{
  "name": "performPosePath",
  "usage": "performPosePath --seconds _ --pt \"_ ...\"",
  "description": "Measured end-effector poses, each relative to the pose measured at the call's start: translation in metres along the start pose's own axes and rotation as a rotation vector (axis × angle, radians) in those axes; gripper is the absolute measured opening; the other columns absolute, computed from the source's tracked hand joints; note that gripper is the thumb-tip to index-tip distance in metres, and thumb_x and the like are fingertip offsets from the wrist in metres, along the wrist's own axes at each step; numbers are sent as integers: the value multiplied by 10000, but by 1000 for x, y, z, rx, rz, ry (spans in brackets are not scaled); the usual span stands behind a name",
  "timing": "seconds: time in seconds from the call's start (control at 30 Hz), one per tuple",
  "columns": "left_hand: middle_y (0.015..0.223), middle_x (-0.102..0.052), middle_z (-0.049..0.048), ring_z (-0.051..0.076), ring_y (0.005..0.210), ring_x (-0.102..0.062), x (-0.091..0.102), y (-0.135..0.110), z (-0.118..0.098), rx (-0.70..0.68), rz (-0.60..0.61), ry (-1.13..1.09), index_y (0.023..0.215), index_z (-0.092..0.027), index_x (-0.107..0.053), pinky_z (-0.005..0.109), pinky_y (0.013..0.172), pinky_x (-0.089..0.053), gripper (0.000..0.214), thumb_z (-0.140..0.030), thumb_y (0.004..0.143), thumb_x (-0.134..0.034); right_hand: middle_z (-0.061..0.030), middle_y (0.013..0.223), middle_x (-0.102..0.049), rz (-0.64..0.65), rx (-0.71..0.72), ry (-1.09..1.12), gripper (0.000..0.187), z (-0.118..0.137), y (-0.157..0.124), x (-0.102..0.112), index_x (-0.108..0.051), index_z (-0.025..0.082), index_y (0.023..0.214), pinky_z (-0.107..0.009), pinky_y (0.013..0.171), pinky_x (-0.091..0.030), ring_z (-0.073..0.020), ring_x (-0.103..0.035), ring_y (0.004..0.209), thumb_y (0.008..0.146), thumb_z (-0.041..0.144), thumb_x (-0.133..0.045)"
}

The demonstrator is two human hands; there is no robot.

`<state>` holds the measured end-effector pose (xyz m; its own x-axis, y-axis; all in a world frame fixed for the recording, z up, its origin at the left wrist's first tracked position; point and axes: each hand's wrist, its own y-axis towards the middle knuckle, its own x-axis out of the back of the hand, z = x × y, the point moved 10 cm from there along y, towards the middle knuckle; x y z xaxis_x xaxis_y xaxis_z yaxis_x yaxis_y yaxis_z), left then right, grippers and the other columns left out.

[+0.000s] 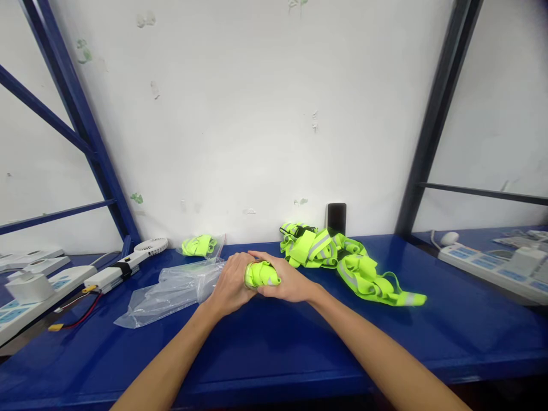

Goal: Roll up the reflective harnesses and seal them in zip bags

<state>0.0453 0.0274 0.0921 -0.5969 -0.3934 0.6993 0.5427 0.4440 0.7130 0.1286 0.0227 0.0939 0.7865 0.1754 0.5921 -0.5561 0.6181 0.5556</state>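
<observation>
A folded bundle of neon-yellow reflective strap (262,274) is gripped between both hands above the middle of the blue table. My left hand (234,283) closes round its left side, where a bit of clear plastic seems to edge the bundle. From the right, my right hand (287,278) wraps its fingers behind the bundle with the thumb in front. Just left of my left hand lie clear plastic bags (171,290). A loose heap of the same neon-yellow reflective straps (314,248), with black buckles, lies to the right, its end trailing rightward.
At the back left, a clear bag holds a folded yellow strap (200,246). A small white fan (150,246) and a white battery pack with wires (112,277) lie left. A phone (336,217) leans on the wall. Power strips (492,262) flank the blue table (274,354).
</observation>
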Motion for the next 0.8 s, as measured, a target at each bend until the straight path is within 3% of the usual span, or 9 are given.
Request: performPosePath --seconds 0.1,0.2,0.37,0.67,0.8 --pt "916 -567 75 239 843 -540 -1 -2 3 -10 23 5 1004 -179 -484 398 755 -431 294 -343 784 -589 -89 1217 -606 -90 -40 -112 732 -2 -1 0 -404 192 1376 -353 881 -456 -237 -604 1015 687 209 -652" --pt "1064 -548 109 259 981 -538 0 -2 6 5 23 -10 1077 -177 -481 405 824 -445 376 -331 768 -629 -77 1068 -659 -174 -81 -247 722 2 -2 1 -399 181 1368 -341 773 -473 -234 -630 856 687 236 -630" --pt "1169 -509 114 271 1061 -526 3 -2 7 46 8 -29 1133 -203 -466 424 902 -440 511 -379 715 -703 -21 837 -645 -234 -137 -367 553 5 -3 6 -477 202 1240 -310 635 -433 -209 -587 664 708 303 -590" --pt "1035 -596 90 271 972 -577 1 1 -2 6 -3 -12 1120 -195 -462 416 859 -430 522 -426 715 -697 -27 913 -574 -288 -207 -229 452 -11 -5 10 -393 216 1224 -390 789 -408 -224 -546 804 798 324 -497" --pt "1042 -584 89 273 953 -586 -8 1 1 78 14 -73 1124 -190 -451 401 812 -449 600 -474 674 -729 43 682 -447 -400 -253 -72 219 -24 -5 16 -424 213 1020 -305 644 -376 -161 -473 615 896 392 -406"
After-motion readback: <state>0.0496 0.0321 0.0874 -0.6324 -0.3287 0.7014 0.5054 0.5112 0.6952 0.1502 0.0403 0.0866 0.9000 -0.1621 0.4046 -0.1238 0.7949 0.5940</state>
